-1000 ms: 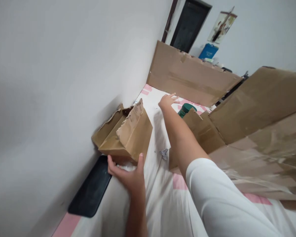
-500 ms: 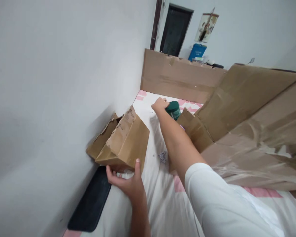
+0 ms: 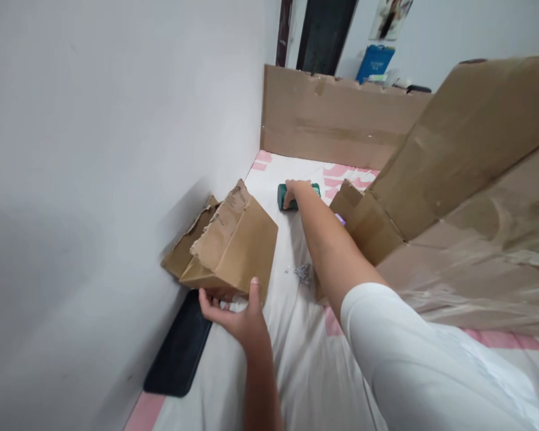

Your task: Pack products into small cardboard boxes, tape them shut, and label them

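My left hand (image 3: 236, 316) grips the near lower end of a small cardboard box (image 3: 247, 245), thumb on one side and fingers under it. The box is tilted, with its torn-edged opening turned towards the wall. Farther off, my right hand (image 3: 295, 190) is closed over a green container (image 3: 284, 197) that lies on its side on the sheet. Part of the container is hidden behind the hand and wrist. A dark flat tray-like object (image 3: 179, 347) lies beside the wall, just left of my left hand.
A white wall (image 3: 117, 149) runs along the left. Large cardboard panels stand at the back (image 3: 332, 120) and on the right (image 3: 480, 179). A crumpled grey scrap (image 3: 303, 273) lies on the white and pink sheet (image 3: 291, 359). Something purple (image 3: 340, 219) shows beside the right-hand cardboard.
The green container has gone from roughly upright to lying on its side, and my right hand is now over it. My left hand keeps its grip on the box. The view has shifted slightly.
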{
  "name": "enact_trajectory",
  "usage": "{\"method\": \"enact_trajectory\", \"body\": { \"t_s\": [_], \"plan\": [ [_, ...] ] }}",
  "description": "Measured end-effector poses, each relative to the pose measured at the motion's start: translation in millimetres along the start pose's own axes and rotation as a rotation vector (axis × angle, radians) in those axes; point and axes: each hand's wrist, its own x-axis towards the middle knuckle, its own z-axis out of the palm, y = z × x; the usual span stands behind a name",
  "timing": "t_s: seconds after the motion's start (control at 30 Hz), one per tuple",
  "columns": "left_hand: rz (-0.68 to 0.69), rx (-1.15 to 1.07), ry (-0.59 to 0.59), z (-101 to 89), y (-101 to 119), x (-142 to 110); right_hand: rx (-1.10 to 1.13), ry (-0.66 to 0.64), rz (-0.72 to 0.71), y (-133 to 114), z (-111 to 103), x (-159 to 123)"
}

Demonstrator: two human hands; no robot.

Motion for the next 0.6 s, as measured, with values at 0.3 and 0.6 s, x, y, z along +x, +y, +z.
{"method": "enact_trajectory", "body": {
  "t_s": [0.3,0.6],
  "plan": [
    [0.224,0.051,0.07,26.8,-16.0,18.4,0.214,0.246,-0.041,-42.5,29.2,-72.5],
    [0.315,0.176,0.092,35.9,-14.4,14.1,0.528,0.339,0.334,-39.5,-4.4,-145.1]
  ]
}}
